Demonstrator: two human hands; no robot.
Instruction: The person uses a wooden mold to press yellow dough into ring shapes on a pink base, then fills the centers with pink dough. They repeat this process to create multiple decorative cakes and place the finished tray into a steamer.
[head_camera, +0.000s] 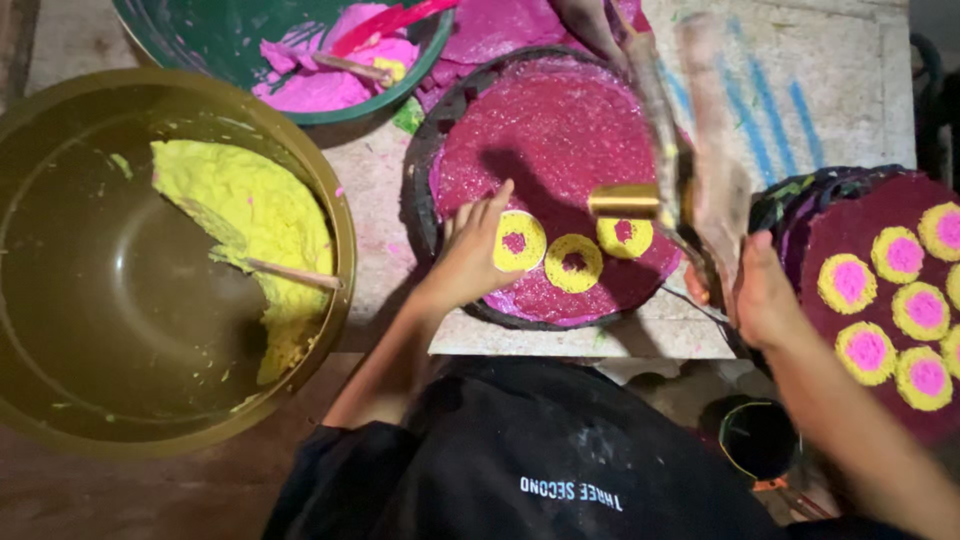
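Brass mallet (640, 202) lies crosswise, head leftward, gripped in my right hand (765, 295); left hand (472, 255) presses open-fingered on the magenta disc (555, 140).

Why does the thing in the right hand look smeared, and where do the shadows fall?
Head view: the right hand holds a motion-blurred tool; the left hand is sharp, casting a dark shadow on the magenta disc; the yellow paste bowl is dim inside.
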